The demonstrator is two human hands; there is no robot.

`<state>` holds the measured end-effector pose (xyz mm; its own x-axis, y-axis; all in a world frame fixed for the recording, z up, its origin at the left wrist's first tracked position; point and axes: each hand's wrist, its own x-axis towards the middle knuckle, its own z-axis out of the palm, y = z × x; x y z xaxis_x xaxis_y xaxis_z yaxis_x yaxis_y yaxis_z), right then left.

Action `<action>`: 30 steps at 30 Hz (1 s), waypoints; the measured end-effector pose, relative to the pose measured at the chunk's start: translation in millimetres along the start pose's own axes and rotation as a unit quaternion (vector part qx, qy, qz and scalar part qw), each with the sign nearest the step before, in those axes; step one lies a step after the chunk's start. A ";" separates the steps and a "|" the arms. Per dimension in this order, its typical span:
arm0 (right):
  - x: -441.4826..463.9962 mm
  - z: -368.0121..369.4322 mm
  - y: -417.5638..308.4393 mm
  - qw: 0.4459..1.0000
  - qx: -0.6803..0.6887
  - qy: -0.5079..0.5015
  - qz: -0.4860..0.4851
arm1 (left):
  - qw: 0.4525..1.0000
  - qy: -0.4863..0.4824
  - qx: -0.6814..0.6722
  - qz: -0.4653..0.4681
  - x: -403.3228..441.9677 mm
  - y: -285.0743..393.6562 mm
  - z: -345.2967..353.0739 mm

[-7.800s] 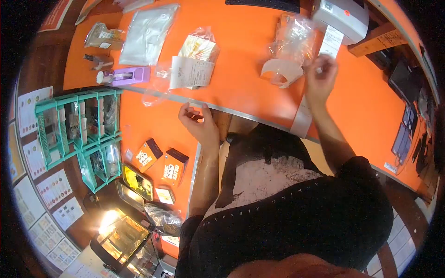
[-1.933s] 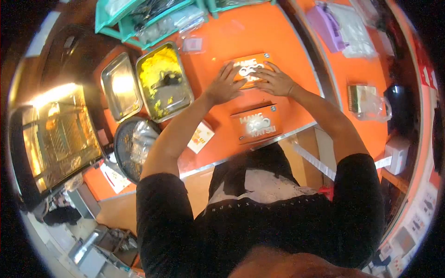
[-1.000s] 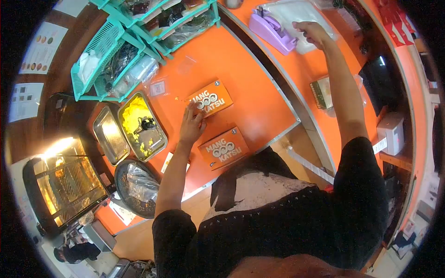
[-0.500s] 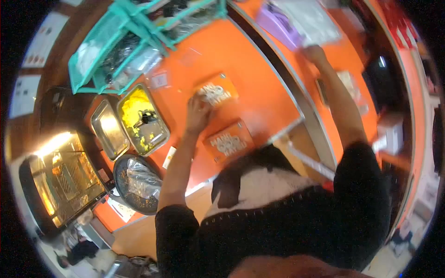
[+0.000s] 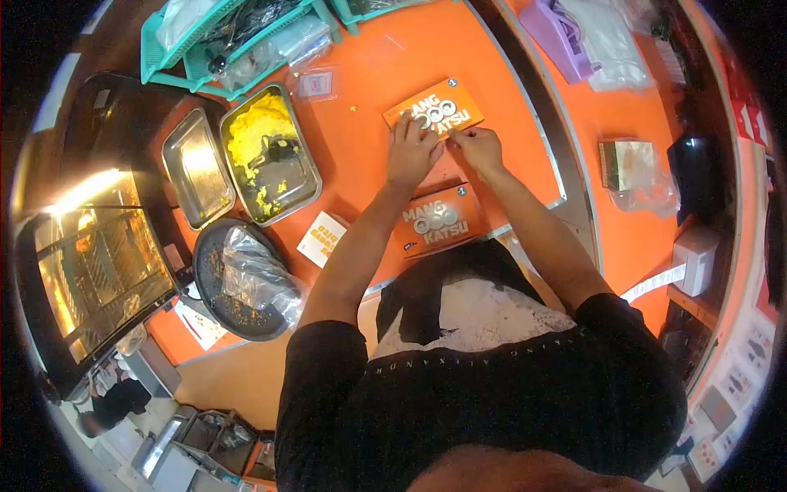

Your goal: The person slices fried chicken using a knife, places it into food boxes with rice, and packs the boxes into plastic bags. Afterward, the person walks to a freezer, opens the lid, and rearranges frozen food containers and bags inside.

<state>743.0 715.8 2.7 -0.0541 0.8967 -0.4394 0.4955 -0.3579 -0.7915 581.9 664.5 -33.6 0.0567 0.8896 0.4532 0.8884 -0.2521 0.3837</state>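
Observation:
An orange box (image 5: pixel 453 100) printed "MANG KATSU" lies on the orange table. My left hand (image 5: pixel 412 153) rests on its near left part, fingers stretched over the lid. At the box's near edge my right hand (image 5: pixel 480 152) is closed in a pinch; whatever sits between its fingertips is too small to make out. Closer to my body lies a second orange box (image 5: pixel 438 220) with the same print, apart from both hands. A small white box with yellow print (image 5: pixel 323 239) stands left of my left forearm.
At left are a metal tray of yellow food (image 5: pixel 261 127), another metal tray (image 5: pixel 193 168), a dark round pan (image 5: pixel 215 279) with a plastic bag, and a lit glass cabinet (image 5: pixel 98 254). Teal baskets (image 5: pixel 193 74) stand behind. Right, across a gap, sits a purple plastic holder (image 5: pixel 557 41) beside clear bags (image 5: pixel 611 49).
My right hand has come from the purple holder at the right to the far orange box, beside my left hand. My left hand stays at that box. The whole view has shifted.

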 end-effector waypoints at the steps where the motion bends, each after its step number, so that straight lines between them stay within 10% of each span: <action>1: -2.1 1.2 2.7 1.000 0.007 0.008 0.005 | 1.000 -0.002 -0.001 -0.003 -0.8 0.1 1.4; 12: 14.1 -2.9 39.5 0.973 0.179 -0.112 0.089 | 0.999 0.010 0.046 0.014 7.7 6.1 -5.8; 18: 33.1 -1.8 42.7 0.998 -0.058 -0.026 0.020 | 0.999 -0.021 0.013 0.024 10.6 1.5 -12.7; 20: 27.1 -27.7 8.7 0.948 -0.308 -0.064 -0.045 | 0.998 -0.063 0.010 0.003 13.5 3.7 -18.1; 24: 50.9 -146.2 -28.7 0.935 -0.102 0.189 -0.282 | 0.994 -0.064 -0.067 -0.054 -6.6 39.0 -62.1; 26: 94.9 -232.9 -40.5 0.883 -0.213 0.332 -0.255 | 0.977 -0.195 -0.084 -0.026 -36.7 53.6 -84.8; 29: 141.9 -308.5 -54.3 0.861 -0.270 0.316 -0.294 | 0.958 -0.288 0.000 -0.014 -80.5 84.0 -104.1; 30: 149.8 -320.0 -63.7 0.944 -0.202 0.172 -0.194 | 0.958 -0.288 0.002 -0.013 -86.0 86.4 -102.1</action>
<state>980.7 956.3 123.3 -0.0488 0.9963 0.0708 0.7898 0.0819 -0.6079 607.3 527.4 42.7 0.2748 0.9585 -0.0762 0.8950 -0.2260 0.3845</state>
